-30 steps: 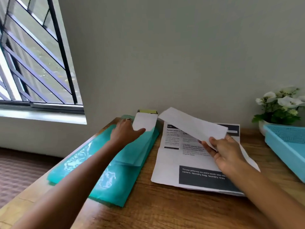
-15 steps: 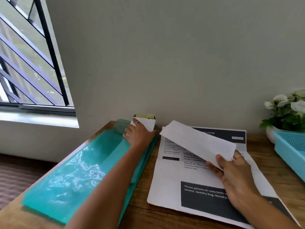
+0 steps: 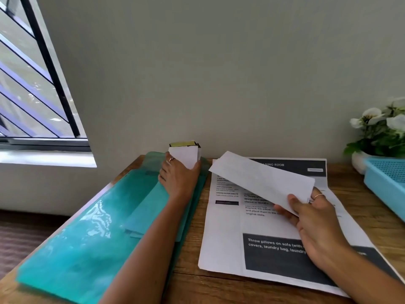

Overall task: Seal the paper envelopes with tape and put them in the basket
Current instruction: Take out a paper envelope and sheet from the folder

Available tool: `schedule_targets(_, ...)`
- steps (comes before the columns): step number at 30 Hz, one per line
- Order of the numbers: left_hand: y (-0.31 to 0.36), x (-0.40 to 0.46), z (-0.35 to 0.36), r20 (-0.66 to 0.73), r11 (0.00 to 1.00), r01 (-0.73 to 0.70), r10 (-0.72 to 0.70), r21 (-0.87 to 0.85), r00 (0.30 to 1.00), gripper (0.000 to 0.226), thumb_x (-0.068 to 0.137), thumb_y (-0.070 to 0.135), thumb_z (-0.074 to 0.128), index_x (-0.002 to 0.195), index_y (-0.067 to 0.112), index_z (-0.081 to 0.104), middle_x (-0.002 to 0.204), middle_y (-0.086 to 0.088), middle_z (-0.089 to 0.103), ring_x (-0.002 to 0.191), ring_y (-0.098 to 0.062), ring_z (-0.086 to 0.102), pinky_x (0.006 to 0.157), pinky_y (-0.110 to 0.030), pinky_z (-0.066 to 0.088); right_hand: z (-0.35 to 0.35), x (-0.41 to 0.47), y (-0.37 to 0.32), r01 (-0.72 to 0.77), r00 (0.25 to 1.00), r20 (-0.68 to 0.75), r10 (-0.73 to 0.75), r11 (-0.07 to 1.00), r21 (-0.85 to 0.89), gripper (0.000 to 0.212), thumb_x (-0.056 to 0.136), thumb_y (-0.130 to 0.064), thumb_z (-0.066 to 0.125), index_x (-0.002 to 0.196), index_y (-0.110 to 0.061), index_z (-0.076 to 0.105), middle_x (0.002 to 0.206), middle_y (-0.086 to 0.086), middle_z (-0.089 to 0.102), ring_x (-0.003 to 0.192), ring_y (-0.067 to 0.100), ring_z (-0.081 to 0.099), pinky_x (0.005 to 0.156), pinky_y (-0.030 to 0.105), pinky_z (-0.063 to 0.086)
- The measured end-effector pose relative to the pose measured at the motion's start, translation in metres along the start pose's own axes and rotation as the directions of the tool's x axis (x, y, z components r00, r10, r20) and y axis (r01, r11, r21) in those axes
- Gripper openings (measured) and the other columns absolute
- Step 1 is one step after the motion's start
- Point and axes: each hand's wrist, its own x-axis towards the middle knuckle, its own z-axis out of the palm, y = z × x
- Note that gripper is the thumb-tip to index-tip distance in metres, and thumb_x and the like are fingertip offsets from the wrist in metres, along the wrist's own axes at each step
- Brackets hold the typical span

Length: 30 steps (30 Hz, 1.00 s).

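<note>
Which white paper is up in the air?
The long white envelope in the right hand; the printed sheet lies flat on the table.

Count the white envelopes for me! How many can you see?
2. One envelope is in the right hand, held above the printed sheet. The other is under the left hand by the wall. More may hide underneath.

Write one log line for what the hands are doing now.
left hand: grips white box | right hand: holds envelope | basket: untouched
</note>
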Motion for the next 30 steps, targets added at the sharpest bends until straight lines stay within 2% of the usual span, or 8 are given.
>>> schedule_targets(7,-0.002,0.002,-0.002,-0.002,0.997,0.012,-0.012,-0.075,1.000,0.084,0.082,0.054,0.060,0.142,0.007,0.025,0.144,-0.015,0.037,0.132,-0.034,0.034,0.111,-0.052,0.025,-0.001,0.001,0.000,-0.002,1.000,-0.015,0.002,1.000,-0.006,0.029,0.096,-0.001,0.047,0.119,-0.016,0.055,0.115,0.005,0.063,0.088,0.021,0.066,0.057,0.021,0.058)
schedule_targets(12,0.001,0.002,0.001,-0.037,0.999,-0.033,0.031,-0.036,0.999,0.045,0.091,0.038,0.050,0.122,0.006,0.055,0.132,-0.013,0.054,0.123,-0.033,0.047,0.111,-0.056,0.022,0.001,0.001,0.001,0.016,0.999,-0.030,-0.018,0.999,-0.044,0.033,0.096,-0.002,0.047,0.125,-0.017,0.052,0.120,0.006,0.060,0.088,0.019,0.067,0.056,0.021,0.057)
schedule_targets(14,0.004,-0.002,0.000,-0.072,0.996,-0.079,0.076,-0.045,0.995,0.030,0.093,0.029,0.048,0.103,0.006,0.064,0.117,-0.012,0.063,0.107,-0.030,0.057,0.108,-0.055,0.028,0.003,-0.001,-0.001,0.091,0.995,-0.038,-0.094,0.992,-0.083,0.049,0.095,0.001,0.048,0.134,-0.028,0.044,0.128,0.001,0.053,0.092,0.017,0.064,0.057,0.024,0.058)
schedule_targets(17,0.005,-0.007,-0.001,-0.127,0.989,-0.146,0.141,-0.030,0.982,0.024,0.094,0.023,0.048,0.096,0.006,0.065,0.109,-0.011,0.066,0.092,-0.027,0.062,0.103,-0.054,0.036,0.008,-0.004,-0.008,0.288,0.958,0.045,-0.285,0.941,-0.180,0.066,0.094,0.004,0.046,0.137,-0.045,0.037,0.129,-0.009,0.044,0.103,0.012,0.059,0.064,0.032,0.060)
schedule_targets(20,0.004,-0.007,0.000,-0.157,0.981,-0.196,0.193,-0.007,0.969,0.022,0.094,0.022,0.048,0.094,0.007,0.064,0.105,-0.010,0.067,0.089,-0.026,0.063,0.102,-0.054,0.038,0.023,-0.005,-0.022,0.418,0.908,0.154,-0.390,0.860,-0.292,0.037,0.097,0.001,0.042,0.118,-0.023,0.061,0.123,-0.004,0.050,0.106,0.017,0.059,0.066,0.024,0.059)
schedule_targets(23,0.005,-0.008,0.001,-0.193,0.969,-0.247,0.244,0.004,0.951,0.022,0.095,0.022,0.048,0.090,0.008,0.064,0.100,-0.008,0.067,0.088,-0.025,0.064,0.100,-0.054,0.040,0.051,0.007,-0.032,0.500,0.865,0.243,-0.438,0.785,-0.365,0.030,0.096,0.005,0.040,0.095,-0.004,0.069,0.118,0.009,0.059,0.099,0.018,0.064,0.071,0.016,0.056)
schedule_targets(27,0.007,-0.011,-0.002,-0.229,0.961,-0.278,0.268,-0.013,0.936,0.019,0.094,0.019,0.050,0.090,0.007,0.064,0.104,-0.011,0.067,0.091,-0.027,0.064,0.098,-0.054,0.042,0.105,0.033,-0.027,0.632,0.775,0.373,-0.511,0.613,-0.474,0.029,0.094,0.003,0.045,0.115,0.000,0.064,0.126,0.013,0.055,0.116,0.018,0.053,0.098,0.025,0.047)
schedule_targets(30,0.011,-0.014,-0.008,-0.242,0.953,-0.302,0.291,-0.009,0.926,0.016,0.094,0.016,0.049,0.088,0.008,0.061,0.098,-0.010,0.066,0.090,-0.026,0.062,0.097,-0.055,0.041,0.144,0.040,-0.008,0.675,0.738,0.441,-0.510,0.559,-0.481,0.034,0.096,-0.001,0.040,0.125,-0.001,0.058,0.129,0.013,0.054,0.120,0.022,0.052,0.094,-0.003,0.027)
